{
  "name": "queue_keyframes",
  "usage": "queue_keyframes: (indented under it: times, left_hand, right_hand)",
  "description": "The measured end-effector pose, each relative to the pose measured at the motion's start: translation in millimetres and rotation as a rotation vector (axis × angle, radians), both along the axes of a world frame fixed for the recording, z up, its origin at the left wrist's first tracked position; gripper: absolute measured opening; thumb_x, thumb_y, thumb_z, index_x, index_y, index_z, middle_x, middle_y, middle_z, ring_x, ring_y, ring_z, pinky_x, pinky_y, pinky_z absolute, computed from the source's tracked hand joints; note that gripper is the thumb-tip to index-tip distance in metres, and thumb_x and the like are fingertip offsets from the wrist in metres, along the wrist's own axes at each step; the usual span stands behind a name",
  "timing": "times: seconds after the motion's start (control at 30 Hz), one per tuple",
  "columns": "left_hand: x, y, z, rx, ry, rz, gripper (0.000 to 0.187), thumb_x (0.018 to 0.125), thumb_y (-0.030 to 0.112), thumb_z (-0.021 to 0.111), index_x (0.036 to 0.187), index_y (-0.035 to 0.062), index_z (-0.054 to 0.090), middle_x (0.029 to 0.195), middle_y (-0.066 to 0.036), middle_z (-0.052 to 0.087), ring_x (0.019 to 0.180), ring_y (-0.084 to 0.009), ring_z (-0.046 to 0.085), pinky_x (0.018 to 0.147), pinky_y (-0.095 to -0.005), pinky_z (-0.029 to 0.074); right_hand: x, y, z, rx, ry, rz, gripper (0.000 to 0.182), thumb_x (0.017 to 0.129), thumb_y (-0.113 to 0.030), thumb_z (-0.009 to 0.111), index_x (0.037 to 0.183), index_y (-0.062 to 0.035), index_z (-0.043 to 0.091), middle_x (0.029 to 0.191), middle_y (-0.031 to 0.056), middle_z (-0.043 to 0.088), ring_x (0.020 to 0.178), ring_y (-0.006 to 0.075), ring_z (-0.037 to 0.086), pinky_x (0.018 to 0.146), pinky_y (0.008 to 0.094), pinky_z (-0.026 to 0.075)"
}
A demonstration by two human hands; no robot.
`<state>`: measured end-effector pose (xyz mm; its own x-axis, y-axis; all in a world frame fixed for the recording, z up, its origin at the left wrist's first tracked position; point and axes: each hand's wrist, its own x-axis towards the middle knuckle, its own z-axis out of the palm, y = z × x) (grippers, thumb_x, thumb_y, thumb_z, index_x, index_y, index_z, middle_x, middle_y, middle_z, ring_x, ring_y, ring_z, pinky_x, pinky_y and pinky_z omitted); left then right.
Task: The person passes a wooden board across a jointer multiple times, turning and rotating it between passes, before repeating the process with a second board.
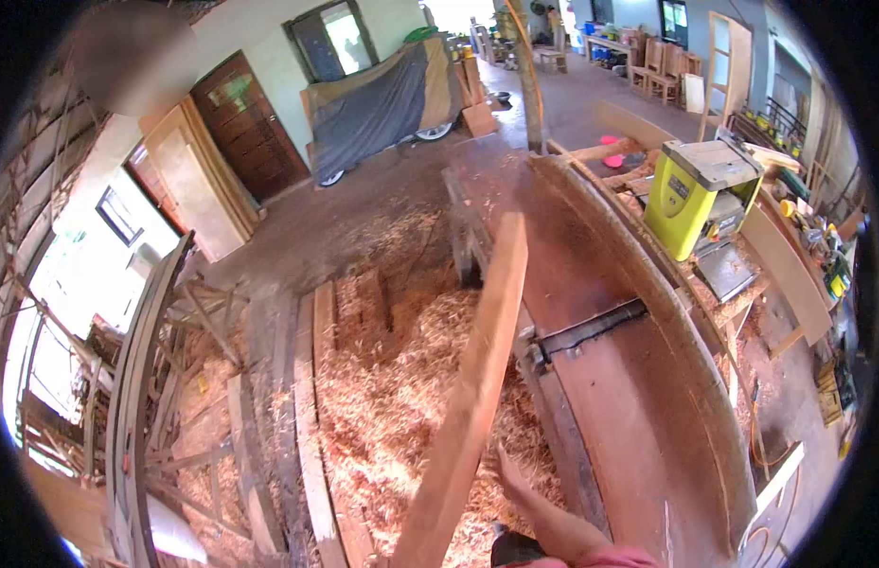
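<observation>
A long, squared wooden beam point(468, 407) slants from the bottom of the view up to the bed of a long jointer point(629, 407), its far end over the bed's edge. My right hand point(501, 470) is on the beam's right side at the lower part, with the fingers partly hidden behind the wood. A pink sleeve shows at the bottom. A dark cutter slot point(591, 331) crosses the jointer bed, to the right of the beam. My left hand is out of view.
Wood shavings point(392, 379) are heaped left of the jointer, beside planks point(311, 426) lying lengthwise. A lime-green thickness planer point(695, 194) stands to the right. A post point(531, 95) rises beyond the bed. A covered vehicle point(373, 118) is by the far wall.
</observation>
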<state>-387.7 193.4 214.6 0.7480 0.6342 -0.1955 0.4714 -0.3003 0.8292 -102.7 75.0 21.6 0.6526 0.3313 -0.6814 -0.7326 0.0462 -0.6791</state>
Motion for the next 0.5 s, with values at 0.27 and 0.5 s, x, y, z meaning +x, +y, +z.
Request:
queue_keyframes:
  times: [0.27, 0.5]
  left_hand:
    - [-173, -44, -52, 0.187, 0.119, 0.251, 0.065, 0.088, 0.038, 0.079, 0.133, -0.0030, 0.055, 0.123, -0.021, 0.065, 0.110, -0.0371, 0.064, 0.096, -0.0465, 0.053]
    - [-426, -78, -119, 0.510, 0.086, 0.160, 0.067, 0.087, 0.032, 0.081, 0.134, -0.0070, 0.053, 0.130, -0.024, 0.063, 0.116, -0.0366, 0.064, 0.100, -0.0478, 0.052]
  right_hand:
    - [-99, 0, -2, 0.526, 0.624, -0.244, 0.083, 0.099, -0.074, 0.040, 0.144, -0.0062, 0.054, 0.140, 0.0194, 0.059, 0.125, 0.0320, 0.059, 0.106, 0.0496, 0.047]
    - [-283, -110, -11, 0.472, 0.561, -0.463, 0.084, 0.097, -0.077, 0.039, 0.141, -0.0072, 0.056, 0.137, 0.0178, 0.061, 0.123, 0.0323, 0.059, 0.104, 0.0512, 0.048]
